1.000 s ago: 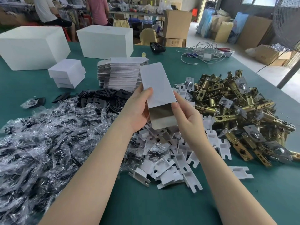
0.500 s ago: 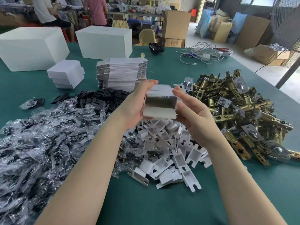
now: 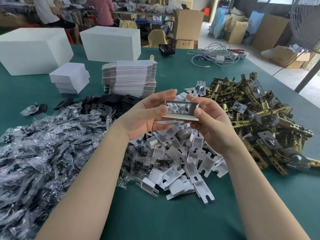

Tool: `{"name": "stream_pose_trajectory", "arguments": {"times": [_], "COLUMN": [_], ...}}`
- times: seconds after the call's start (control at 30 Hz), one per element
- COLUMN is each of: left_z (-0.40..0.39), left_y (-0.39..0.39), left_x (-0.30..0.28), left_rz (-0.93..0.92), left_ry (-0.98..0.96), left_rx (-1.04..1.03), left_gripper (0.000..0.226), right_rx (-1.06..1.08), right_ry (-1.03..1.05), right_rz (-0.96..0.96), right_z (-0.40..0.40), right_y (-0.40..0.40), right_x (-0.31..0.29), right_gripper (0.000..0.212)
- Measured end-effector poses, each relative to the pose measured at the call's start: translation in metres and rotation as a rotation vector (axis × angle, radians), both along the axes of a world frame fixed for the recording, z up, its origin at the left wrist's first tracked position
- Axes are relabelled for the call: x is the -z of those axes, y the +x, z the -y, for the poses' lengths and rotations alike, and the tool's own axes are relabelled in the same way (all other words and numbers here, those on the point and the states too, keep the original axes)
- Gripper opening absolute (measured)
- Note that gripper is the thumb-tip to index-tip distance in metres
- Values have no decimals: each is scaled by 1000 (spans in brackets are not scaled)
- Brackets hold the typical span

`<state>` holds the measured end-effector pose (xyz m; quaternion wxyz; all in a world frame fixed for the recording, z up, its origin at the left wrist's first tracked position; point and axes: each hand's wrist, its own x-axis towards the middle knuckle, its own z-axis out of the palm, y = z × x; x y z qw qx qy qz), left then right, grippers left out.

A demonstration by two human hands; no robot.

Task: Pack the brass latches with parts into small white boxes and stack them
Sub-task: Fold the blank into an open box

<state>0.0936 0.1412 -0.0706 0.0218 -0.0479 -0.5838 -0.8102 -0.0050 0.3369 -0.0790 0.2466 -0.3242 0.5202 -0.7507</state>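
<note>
You hold a small white box [image 3: 180, 110] between both hands, raised above the middle of a green table [image 3: 173, 219]. The box is popped open into a rectangular tube with both ends unsealed, and you look straight through it to the parts below; a loose flap hangs along its near bottom edge. Your left hand [image 3: 147, 115] grasps the left end, thumb on the near side and fingers curled behind the top. Your right hand [image 3: 211, 122] grasps the right end the same way, thumb pressed to the near corner. Directly under your hands lies a pile of white plastic parts [image 3: 183, 167], slotted and boxy, spilling toward you. To your right, touching that pile, sits a big heap of brass latches [image 3: 256, 118], many with silver plates mixed in. To your left spreads a wide mass of clear plastic bags [image 3: 43, 149] holding dark pieces, and beyond it a row of black plates [image 3: 107, 103]. Behind your hands stands a tall stack of flat white box blanks [image 3: 129, 77]. Left of that, a short stack of finished white boxes [image 3: 69, 78] sits on the table. Two large white cartons [image 3: 109, 44] stand at the far edge, and a tangle of white cables [image 3: 216, 56] lies at the far right.
</note>
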Motion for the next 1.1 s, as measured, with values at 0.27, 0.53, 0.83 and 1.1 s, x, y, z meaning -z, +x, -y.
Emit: {"name": "stream_pose_trajectory", "arguments": {"times": [0.27, 0.53, 0.83, 1.1], "left_z": [3, 0, -12, -4], "left_y": [5, 5, 3, 3], "left_x": [8, 26, 39, 49], "left_rz": [35, -45, -146, -142], "left_ry": [10, 72, -261, -201], "left_rx": [25, -83, -465, -441], "left_gripper": [62, 50, 22, 20], "right_rx": [-39, -27, 86, 118], "right_ry": [91, 81, 158, 107], "right_rz": [-66, -83, -181, -107], "right_z": [0, 5, 13, 23], "right_y": [-5, -5, 4, 10], "right_x": [2, 9, 16, 27], "right_gripper": [43, 18, 23, 16]}}
